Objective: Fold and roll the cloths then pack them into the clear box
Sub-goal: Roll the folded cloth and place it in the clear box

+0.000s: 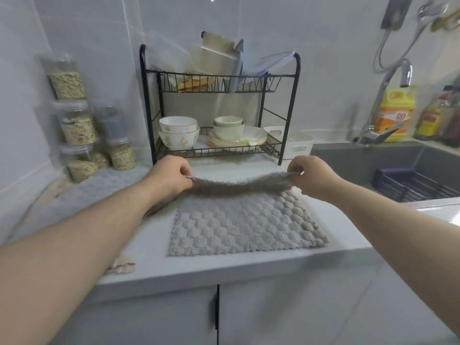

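A grey waffle-textured cloth [239, 225] lies flat on the white counter [224, 267] in front of me. Its far edge is lifted off the counter and sags between my hands. My left hand [169, 176] pinches the far left corner and my right hand [311, 176] pinches the far right corner. A beige cloth [122, 265] peeks out from under my left forearm near the counter's front edge. Another pale cloth [99, 188] lies at the left, blurred. No clear box shows in this view.
A black two-tier dish rack [219, 100] with bowls and plates stands just behind the cloth. Stacked jars of grain [74, 125] line the left wall. A white basket [296, 143] sits beside the rack. The grey sink [388, 165], tap and detergent bottle [395, 113] are at the right.
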Demonstrator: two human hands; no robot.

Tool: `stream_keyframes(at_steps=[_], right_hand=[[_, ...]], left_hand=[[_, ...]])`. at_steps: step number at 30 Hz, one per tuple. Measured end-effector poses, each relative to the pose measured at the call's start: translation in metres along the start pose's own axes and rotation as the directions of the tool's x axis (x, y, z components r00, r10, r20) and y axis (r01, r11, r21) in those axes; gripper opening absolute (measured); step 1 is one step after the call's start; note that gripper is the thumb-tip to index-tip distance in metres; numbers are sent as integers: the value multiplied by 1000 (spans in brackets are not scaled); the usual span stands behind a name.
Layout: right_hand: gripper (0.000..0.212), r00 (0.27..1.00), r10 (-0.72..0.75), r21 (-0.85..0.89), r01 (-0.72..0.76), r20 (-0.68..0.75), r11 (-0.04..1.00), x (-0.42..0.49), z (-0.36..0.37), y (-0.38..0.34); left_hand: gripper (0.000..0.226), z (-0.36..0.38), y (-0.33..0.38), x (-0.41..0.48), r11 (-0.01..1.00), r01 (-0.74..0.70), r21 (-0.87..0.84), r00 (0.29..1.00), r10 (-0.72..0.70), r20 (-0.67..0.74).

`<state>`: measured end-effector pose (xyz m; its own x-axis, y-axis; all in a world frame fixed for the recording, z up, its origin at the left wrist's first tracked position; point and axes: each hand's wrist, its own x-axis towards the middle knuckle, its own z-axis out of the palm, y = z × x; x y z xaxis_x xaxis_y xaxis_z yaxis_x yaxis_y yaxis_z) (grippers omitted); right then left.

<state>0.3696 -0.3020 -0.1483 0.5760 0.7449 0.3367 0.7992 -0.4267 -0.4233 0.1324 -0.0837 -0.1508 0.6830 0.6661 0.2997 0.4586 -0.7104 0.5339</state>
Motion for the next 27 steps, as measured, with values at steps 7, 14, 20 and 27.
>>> stream_keyframes(at_steps=[7,14,20,27], right_hand=[[10,995,94,15,-94,19,995,-71,-17,-3],[17,990,74,-70,-66,121,995,-124,-12,1],[11,980,24,-193,15,197,981,-135,-12,3],[18,954,271,150,-288,127,946,-127,-12,-7]], left_hand=[[20,6,11,-84,1000,-10,22,999,9,53],[14,8,20,-134,976,-52,210,985,16,171],[8,10,17,-144,934,-107,341,983,48,177],[17,17,4,-139,989,115,-90,992,-109,66]])
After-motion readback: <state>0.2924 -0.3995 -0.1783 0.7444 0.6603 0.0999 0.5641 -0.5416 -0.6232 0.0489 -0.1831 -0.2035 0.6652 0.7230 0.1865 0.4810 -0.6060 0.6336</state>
